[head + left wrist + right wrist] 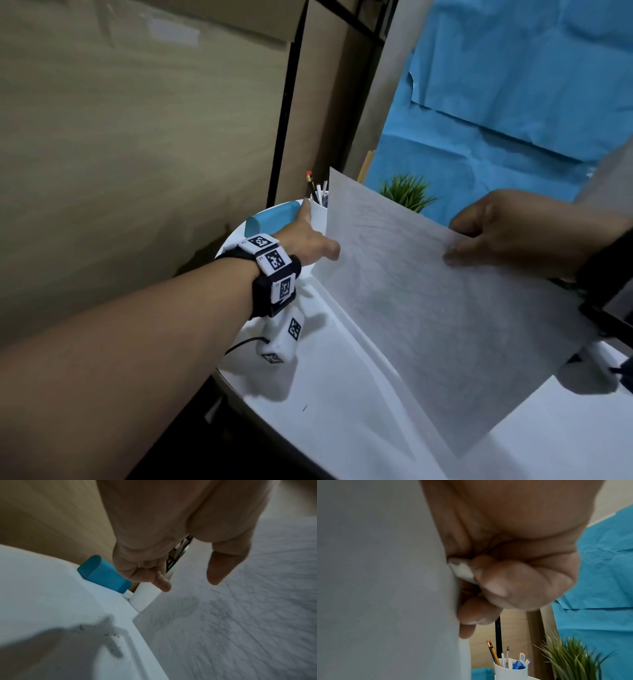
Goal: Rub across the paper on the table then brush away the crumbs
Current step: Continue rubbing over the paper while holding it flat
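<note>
Head view: right hand at right of frame pinches the tilted paper and a white eraser; left hand, centre, reaches out with relaxed, empty fingers.

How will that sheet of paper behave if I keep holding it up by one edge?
The paper looks thin and probably floppy: held by the right hand at one edge, it already curves. Likely very light, so the left hand brushing it could swing or crease it.
</note>
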### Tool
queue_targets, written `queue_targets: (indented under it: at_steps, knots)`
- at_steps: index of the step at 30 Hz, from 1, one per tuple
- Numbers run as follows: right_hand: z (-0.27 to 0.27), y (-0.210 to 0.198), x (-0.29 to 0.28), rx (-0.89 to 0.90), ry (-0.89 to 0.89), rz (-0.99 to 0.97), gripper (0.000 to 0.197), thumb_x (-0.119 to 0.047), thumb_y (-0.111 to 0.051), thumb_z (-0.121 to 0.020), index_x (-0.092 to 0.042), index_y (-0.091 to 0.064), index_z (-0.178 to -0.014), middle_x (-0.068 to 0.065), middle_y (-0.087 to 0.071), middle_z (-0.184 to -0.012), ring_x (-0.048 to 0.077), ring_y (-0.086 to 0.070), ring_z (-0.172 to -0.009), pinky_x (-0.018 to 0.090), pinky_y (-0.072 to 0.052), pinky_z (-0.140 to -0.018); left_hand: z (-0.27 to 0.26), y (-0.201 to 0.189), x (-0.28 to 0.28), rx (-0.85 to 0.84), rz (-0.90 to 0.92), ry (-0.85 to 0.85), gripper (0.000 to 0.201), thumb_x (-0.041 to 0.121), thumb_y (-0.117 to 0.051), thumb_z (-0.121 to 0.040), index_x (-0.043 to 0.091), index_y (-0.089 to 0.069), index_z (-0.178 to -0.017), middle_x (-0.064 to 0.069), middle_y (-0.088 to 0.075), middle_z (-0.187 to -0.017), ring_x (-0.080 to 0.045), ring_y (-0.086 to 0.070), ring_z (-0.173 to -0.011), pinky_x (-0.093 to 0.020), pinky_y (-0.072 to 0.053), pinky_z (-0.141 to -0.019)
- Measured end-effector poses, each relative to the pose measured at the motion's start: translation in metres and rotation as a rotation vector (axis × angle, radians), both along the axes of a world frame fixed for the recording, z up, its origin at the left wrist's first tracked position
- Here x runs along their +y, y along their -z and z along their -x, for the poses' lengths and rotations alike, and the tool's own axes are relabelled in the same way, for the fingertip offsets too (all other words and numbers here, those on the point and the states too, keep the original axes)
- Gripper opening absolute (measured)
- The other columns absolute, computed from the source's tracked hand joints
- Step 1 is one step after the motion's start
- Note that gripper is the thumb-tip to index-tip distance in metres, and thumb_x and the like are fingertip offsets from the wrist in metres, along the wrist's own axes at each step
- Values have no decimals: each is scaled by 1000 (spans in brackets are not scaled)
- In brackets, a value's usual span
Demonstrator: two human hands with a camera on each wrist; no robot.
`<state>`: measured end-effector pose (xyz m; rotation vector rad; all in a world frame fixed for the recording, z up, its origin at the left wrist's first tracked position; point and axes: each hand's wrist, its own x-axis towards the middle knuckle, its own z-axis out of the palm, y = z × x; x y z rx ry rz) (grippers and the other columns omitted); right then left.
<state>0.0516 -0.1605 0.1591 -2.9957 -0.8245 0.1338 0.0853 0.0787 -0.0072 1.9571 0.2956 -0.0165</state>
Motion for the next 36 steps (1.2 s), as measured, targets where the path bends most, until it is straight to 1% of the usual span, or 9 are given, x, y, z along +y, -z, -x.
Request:
queue_targets:
  at_steps: [6, 10, 14, 17, 21, 24, 27, 30, 36]
  knots:
    - [3, 0, -17, 90, 39, -39, 11, -36, -73, -79, -25, -72, -78, -4, -69, -66, 4, -59, -54, 29, -52, -63, -4, 3, 4, -49, 139, 12, 127, 30, -82, -63, 31, 1, -160, -5, -47, -145, -25, -47, -134, -36, -41, -106]
    - [-2, -1, -38, 127, 69, -106, 18, -39, -77, -75, -23, -73, -82, 2, -69, -65, 11, -61, -54, 30, -52, -67, 6, -5, 3, -101, 59, -13, 64, 20, -78, -84, 20, -49, -141, 1, -60, -117, -15, -61, -103, -25, -49, -85]
    - [-11, 4, -83, 253, 227, -300, 24, -31, -80, -65, -17, -77, -84, 12, -73, -69, 22, -65, -55, 33, -54, -60, 36, -9, -5, -22, 203, 87, 18, 15, -74, -83, 19, -66, -99, -3, -70, -88, -16, -64, -69, -24, -50, -59]
    - [-9, 27, -126, 383, 343, -363, 26, -25, -76, -58, -8, -76, -79, 20, -72, -69, 22, -64, -50, 25, -51, -44, 69, -8, -21, 11, 115, 203, 27, 15, -82, -72, 11, -67, -94, -3, -65, -70, -13, -54, -54, -19, -35, -43]
    - [-8, 79, -177, 591, 424, -249, 63, -34, -94, -48, 10, -69, -86, 29, -68, -75, 31, -59, -60, 37, -47, -57, 116, 6, -53, 89, -51, 336, 27, 16, -82, -80, 15, -64, -99, 10, -54, -51, -10, -42, -44, -22, -32, -45]
    - [1, 120, -197, 679, 405, -115, 80, -58, -87, -47, 11, -64, -83, 19, -60, -67, 24, -51, -58, 33, -39, -58, 137, 23, -73, 120, -237, 392, 36, 25, -81, -80, 24, -63, -111, 7, -69, -80, -10, -61, -63, -26, -48, -58]
    - [10, 152, -205, 724, 416, -94, 78, -53, -87, -52, 13, -57, -82, 15, -52, -63, 23, -44, -56, 33, -34, -57, 165, 42, -89, -115, -587, 297, 51, 29, -73, -84, 26, -55, -132, 2, -57, -118, -17, -60, -97, -30, -51, -80]
    - [14, 171, -212, 729, 448, -127, 69, -47, -86, -58, 11, -52, -75, 13, -45, -64, 23, -38, -58, 34, -29, -59, 206, 58, -107, -383, -740, 518, 48, 41, -60, -80, 21, -63, -124, -1, -57, -119, -25, -58, -104, -39, -55, -80]
    - [6, 166, -214, 360, 579, -25, 39, -44, -71, -83, -8, -64, -68, 8, -56, -67, 22, -48, -54, 26, -41, -49, 238, 80, -118, -332, -1022, 801, 83, 49, -72, -60, 21, -55, -137, -10, -57, -134, -27, -59, -117, -41, -55, -91]
